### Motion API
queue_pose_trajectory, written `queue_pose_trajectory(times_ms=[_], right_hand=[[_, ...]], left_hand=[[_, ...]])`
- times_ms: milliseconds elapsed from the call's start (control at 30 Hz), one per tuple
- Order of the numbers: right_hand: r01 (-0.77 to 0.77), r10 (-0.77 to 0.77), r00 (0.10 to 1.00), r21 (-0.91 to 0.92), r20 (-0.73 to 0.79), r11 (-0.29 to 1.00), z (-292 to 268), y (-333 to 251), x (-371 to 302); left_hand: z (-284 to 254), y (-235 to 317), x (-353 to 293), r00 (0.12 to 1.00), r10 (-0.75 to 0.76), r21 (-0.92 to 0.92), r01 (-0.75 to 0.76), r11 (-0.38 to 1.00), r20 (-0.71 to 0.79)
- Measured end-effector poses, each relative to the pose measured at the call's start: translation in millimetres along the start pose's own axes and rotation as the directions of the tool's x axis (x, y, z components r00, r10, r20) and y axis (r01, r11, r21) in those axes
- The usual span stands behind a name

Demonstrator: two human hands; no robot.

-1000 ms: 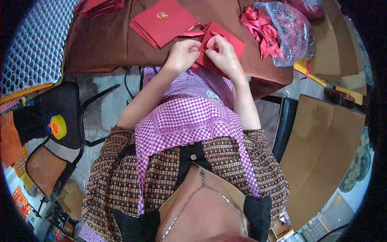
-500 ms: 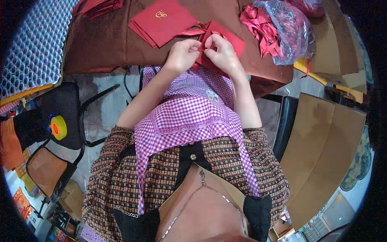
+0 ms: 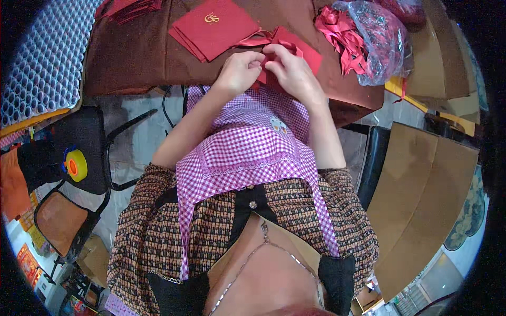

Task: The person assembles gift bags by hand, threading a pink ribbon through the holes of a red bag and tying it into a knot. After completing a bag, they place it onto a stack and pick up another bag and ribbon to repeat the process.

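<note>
Both my hands work close together over a red square piece [image 3: 310,53], a card or pouch, at the table's near edge. Thumb and fingers of my left hand [image 3: 240,72] are pinched on a red ribbon [image 3: 259,40], part of which loops out toward the left. My right hand [image 3: 290,71] is curled beside it, its index finger and thumb at the same ribbon, the fingertips nearly meeting the left ones. The pinched part of the ribbon is mostly hidden by my fingers. Left of them lies a stack of red squares [image 3: 211,31] with a gold emblem on top.
A brown cloth [image 3: 137,58] covers the table. Red ribbons [image 3: 345,39] spill from a clear plastic bag [image 3: 387,45] at the right. More red pieces [image 3: 132,9] lie far left. A chair [image 3: 87,142] holding a yellow tape roll [image 3: 77,165] stands left; cardboard [image 3: 421,205] leans right.
My right hand has shifted slightly, its index finger stretching left toward my left fingertips. The left hand has barely moved; the red piece sits almost where it was.
</note>
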State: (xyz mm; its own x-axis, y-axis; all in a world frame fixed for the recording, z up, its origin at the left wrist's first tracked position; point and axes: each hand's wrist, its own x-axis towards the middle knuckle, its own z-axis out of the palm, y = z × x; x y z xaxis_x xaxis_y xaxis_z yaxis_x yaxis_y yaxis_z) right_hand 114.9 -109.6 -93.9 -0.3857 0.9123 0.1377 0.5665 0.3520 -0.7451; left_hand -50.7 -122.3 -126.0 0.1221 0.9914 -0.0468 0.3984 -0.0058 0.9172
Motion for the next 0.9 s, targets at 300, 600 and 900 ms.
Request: queue_pose_trajectory(times_ms=[300,600,900], right_hand=[[0.372,-0.383,0.920,-0.509,0.087,0.776,-27,3,6],[0.340,-0.315,0.940,-0.416,0.129,0.843,-35,1,9],[0.328,-0.308,0.944,-0.393,0.115,0.859,-35,-3,3]], left_hand=[[-13,12,3,0.980,0.122,0.105,-0.140,0.985,0.160],[-17,8,10,0.919,0.239,0.114,-0.286,0.951,0.315],[-13,5,15,0.895,0.306,0.020,-0.330,0.944,0.324]])
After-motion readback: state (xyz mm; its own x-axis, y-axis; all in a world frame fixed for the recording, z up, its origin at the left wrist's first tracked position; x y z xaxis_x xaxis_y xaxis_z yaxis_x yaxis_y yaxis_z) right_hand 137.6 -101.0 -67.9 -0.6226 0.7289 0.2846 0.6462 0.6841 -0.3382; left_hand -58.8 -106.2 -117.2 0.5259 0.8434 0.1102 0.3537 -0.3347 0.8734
